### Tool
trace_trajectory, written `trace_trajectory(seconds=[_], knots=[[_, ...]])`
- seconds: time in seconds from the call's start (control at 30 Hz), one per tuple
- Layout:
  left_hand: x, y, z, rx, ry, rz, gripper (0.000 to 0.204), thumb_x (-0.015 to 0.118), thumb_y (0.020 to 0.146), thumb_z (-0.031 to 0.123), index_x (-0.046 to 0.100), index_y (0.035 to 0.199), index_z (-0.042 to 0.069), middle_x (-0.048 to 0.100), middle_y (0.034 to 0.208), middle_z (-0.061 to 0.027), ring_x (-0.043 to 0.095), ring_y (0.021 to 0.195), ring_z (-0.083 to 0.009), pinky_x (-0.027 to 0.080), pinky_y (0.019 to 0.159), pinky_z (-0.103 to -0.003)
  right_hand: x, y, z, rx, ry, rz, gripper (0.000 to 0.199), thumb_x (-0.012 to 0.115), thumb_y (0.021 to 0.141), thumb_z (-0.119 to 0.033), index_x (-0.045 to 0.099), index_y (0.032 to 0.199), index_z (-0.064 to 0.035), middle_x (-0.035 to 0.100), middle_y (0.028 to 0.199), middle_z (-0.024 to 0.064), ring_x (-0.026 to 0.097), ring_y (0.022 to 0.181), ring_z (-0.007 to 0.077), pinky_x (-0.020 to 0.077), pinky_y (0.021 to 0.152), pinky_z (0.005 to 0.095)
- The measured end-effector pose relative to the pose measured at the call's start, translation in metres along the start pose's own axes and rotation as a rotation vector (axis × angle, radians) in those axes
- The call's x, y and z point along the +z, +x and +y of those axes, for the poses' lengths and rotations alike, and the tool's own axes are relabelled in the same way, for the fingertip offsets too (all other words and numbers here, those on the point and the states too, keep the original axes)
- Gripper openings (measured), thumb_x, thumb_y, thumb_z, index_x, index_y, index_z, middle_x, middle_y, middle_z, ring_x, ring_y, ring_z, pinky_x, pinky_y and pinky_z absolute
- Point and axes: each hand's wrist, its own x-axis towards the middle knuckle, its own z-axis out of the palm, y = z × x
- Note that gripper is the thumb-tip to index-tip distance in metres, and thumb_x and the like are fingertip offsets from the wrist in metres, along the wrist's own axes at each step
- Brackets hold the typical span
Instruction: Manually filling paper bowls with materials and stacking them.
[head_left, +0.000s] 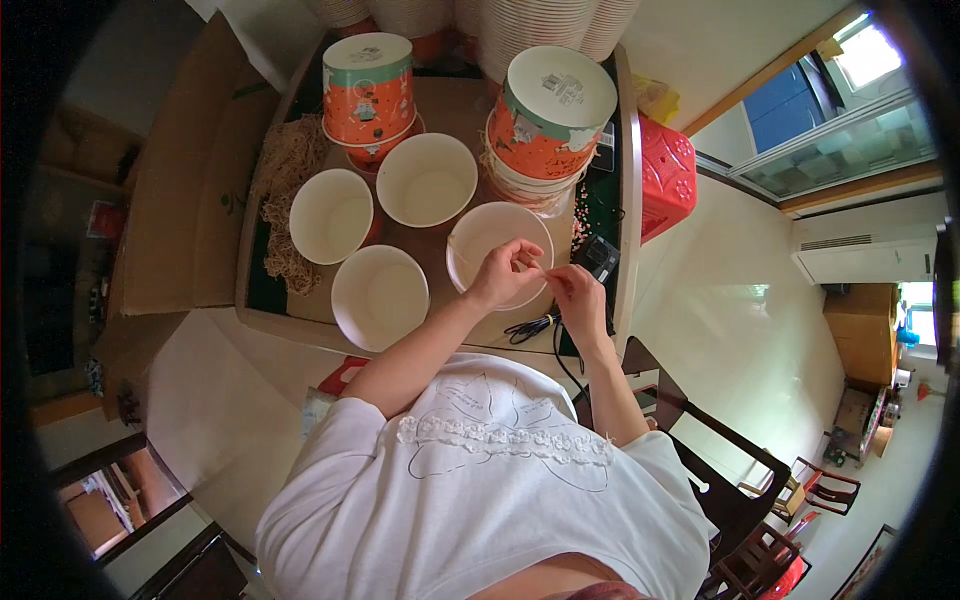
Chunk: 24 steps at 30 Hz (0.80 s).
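My left hand [508, 274] is over the near right white paper bucket [487, 222], its fingers curled and pinched together. Close beside it, at the bucket's right rim, my right hand [577, 292] is also closed in a pinch. The fingertips of both hands nearly meet. Whatever lies between them is too small to make out. On the bucket's left inner wall shows a short pale strand [457, 246]. Three more open buckets stand to the left: one behind [427, 180], one at far left [331, 216] and one in front [380, 298].
Upside-down orange-and-green buckets stand stacked at the back left [368, 95] and back right [548, 120]. Brown cord [290, 200] is heaped along the table's left side. A black device [598, 256] and cable [530, 328] lie right. Beyond are a red stool [667, 178] and cardboard box [190, 170].
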Motion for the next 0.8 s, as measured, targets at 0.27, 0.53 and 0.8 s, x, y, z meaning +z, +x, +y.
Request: trace_trajectory(seconds=[0.27,0.53,0.8], knots=[[0.002,-0.007,0.014,0.057,0.259,0.039,0.027,0.067,0.075,0.002,0.058,0.1,0.005,0.063,0.08,-0.0022,0.055,0.063,-0.0052,0.044,0.055,-0.022,0.005,0.003,0.006,0.175,0.149,-0.028,0.015,0.067,0.081,-0.012,0.061,0.081,0.0016,0.06,0.066,0.0094,0.057,0.059,0.0142,0.0437,0.055,0.0261],[0.004,-0.002,-0.008,0.035,0.001,0.047,0.03,0.066,0.074,-0.002,0.056,0.102,0.004,0.063,0.082,-0.0022,0.06,0.071,-0.007,0.046,0.059,-0.02,0.029,-0.003,0.017,0.328,0.707,0.142,0.011,0.063,0.087,-0.011,0.056,0.081,-0.0049,0.059,0.069,-0.0011,0.045,0.056,0.002,0.0324,0.048,0.0165],[0.009,-0.007,0.002,0.067,0.058,0.055,0.028,0.066,0.074,0.001,0.055,0.1,0.004,0.063,0.079,-0.0047,0.062,0.069,-0.0101,0.049,0.059,-0.024,0.036,0.001,0.028,0.253,0.653,0.238,0.008,0.063,0.086,-0.006,0.056,0.083,-0.0036,0.062,0.072,0.0001,0.047,0.057,0.0025,0.0344,0.049,0.0166]])
